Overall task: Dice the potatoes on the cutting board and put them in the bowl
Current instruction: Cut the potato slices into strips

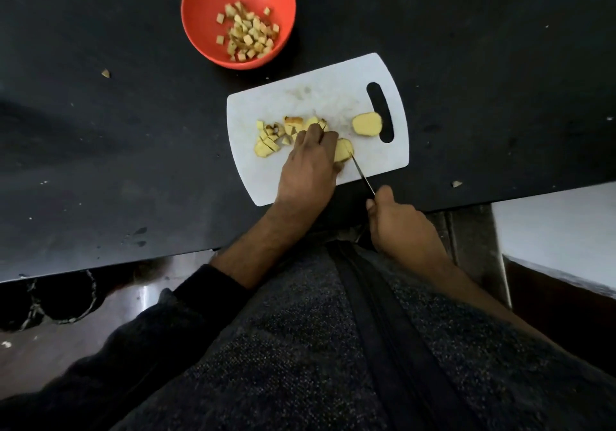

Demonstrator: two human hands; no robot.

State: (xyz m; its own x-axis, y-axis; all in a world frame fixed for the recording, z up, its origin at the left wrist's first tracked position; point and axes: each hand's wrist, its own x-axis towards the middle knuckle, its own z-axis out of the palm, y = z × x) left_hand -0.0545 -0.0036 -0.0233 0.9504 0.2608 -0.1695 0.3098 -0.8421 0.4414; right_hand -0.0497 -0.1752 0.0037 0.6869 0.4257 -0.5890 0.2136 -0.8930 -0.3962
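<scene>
- A white plastic cutting board with a handle hole (pixel 383 160) lies on a dark black countertop (pixel 116 130).
- The left hand (pixel 308 170) rests on the board, its fingers curled down onto a pale yellow potato slice (pixel 343 149) to keep it in place.
- The right hand (pixel 400 227) is wrapped round the handle of a thin metal knife (pixel 363 179). The handle is hidden inside the hand.
- The knife's blade reaches up across the board's near edge to the held slice.
- A heap of small yellow potato cubes (pixel 270 135) sits on the board, left of the fingers.
- One more round potato slice (pixel 366 124) lies beside the handle hole, apart from the hands.
- A round orange plastic bowl (pixel 206 0) stands past the board, not touching it. It has diced potato bits (pixel 248 32) inside.
- A few small potato scraps (pixel 105 73) lie on the countertop.
</scene>
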